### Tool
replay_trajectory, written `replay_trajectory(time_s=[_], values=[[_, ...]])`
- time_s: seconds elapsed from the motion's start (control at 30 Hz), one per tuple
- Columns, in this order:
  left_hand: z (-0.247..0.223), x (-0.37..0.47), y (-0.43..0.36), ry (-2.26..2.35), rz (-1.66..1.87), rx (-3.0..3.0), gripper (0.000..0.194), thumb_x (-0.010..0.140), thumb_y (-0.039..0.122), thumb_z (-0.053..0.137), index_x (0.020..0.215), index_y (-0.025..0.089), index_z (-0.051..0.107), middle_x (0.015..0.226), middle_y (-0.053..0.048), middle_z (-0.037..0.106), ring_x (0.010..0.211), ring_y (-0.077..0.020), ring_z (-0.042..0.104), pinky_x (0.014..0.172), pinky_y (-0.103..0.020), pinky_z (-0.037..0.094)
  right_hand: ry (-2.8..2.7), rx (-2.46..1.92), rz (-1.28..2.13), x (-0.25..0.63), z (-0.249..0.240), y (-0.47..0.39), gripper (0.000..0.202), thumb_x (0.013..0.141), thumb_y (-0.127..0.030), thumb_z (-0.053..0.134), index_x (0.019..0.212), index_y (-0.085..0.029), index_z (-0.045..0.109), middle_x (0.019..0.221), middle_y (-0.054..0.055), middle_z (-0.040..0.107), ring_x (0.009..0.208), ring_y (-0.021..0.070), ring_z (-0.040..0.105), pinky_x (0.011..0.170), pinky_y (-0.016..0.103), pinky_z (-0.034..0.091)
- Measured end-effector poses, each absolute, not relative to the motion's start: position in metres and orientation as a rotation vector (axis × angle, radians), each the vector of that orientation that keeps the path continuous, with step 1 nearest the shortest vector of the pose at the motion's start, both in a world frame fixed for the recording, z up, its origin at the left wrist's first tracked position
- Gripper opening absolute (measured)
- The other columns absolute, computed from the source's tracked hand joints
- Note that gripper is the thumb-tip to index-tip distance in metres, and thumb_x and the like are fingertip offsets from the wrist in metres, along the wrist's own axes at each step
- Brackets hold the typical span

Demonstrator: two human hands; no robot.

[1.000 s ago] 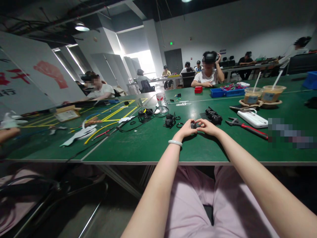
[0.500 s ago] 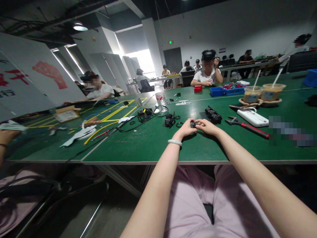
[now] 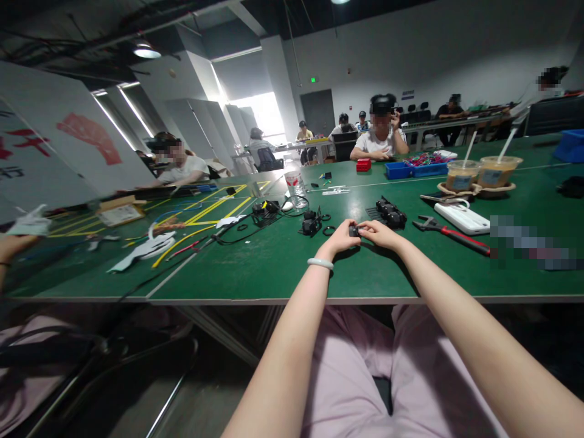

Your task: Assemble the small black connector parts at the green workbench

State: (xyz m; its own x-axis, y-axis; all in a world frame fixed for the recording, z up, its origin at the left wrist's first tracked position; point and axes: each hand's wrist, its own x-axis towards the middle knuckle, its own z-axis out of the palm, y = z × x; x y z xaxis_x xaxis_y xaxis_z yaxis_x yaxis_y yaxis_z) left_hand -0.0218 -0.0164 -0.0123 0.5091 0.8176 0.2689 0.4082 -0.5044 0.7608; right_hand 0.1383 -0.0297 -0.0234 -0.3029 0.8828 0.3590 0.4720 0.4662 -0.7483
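Just above the green table, a small black part (image 3: 353, 231) sits between my two hands, mostly covered by fingers. My left hand (image 3: 340, 238) is closed round its left side. The fingers of my right hand (image 3: 378, 233) pinch it from the right. Its exact kind is too hidden to name. Close behind my left hand lie a black ring (image 3: 329, 231) and a black device (image 3: 312, 222). Beyond my right hand rests a larger black assembly (image 3: 390, 213) with a ribbed side.
To the right are an adjustable wrench (image 3: 456, 236) with red and black handles, a white power bank (image 3: 463, 218) and two iced drinks (image 3: 499, 171) in a carrier. Cables, a white glove (image 3: 148, 249) and a plastic bottle (image 3: 295, 185) lie leftward. Co-workers sit around.
The whole view has shifted very slightly. Both hands keep the same hold on the small black part. At the far left, a neighbour's hand with a pale glove has risen a little.
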Motion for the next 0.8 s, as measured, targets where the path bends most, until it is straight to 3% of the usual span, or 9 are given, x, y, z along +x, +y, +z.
replay_trajectory(time_s=[0.33,0.5,0.8], values=[[-0.0114,-0.0226,-0.0175,0.949,0.823,2.124,0.042,0.054,0.015,0.058,0.093,0.013,0.042,0.078,0.000,0.045,0.066,-0.0079,0.042,0.058,-0.020,0.035,-1.880,-1.046,0.830,0.1412,-0.0226,-0.0342,0.044,0.062,-0.025,0.057,0.104,-0.016,0.048,0.084,0.001,0.048,0.051,0.0033,0.040,0.048,0.017,0.036],[-0.0095,-0.0220,-0.0193,0.950,0.836,2.122,0.041,0.055,0.018,0.060,0.093,0.012,0.043,0.079,-0.001,0.046,0.067,-0.0085,0.042,0.061,-0.021,0.035,-1.915,-1.043,0.801,0.1402,-0.0244,-0.0320,0.041,0.060,-0.020,0.058,0.100,-0.017,0.049,0.085,0.001,0.048,0.053,0.0035,0.041,0.051,0.018,0.038],[-0.0085,-0.0210,-0.0204,0.983,0.840,2.116,0.042,0.053,0.015,0.059,0.093,0.012,0.044,0.080,-0.001,0.047,0.068,-0.0082,0.042,0.062,-0.021,0.036,-1.938,-1.097,0.710,0.1409,-0.0260,-0.0307,0.040,0.063,-0.026,0.057,0.102,-0.016,0.051,0.083,0.002,0.048,0.056,0.0053,0.042,0.054,0.019,0.038]])
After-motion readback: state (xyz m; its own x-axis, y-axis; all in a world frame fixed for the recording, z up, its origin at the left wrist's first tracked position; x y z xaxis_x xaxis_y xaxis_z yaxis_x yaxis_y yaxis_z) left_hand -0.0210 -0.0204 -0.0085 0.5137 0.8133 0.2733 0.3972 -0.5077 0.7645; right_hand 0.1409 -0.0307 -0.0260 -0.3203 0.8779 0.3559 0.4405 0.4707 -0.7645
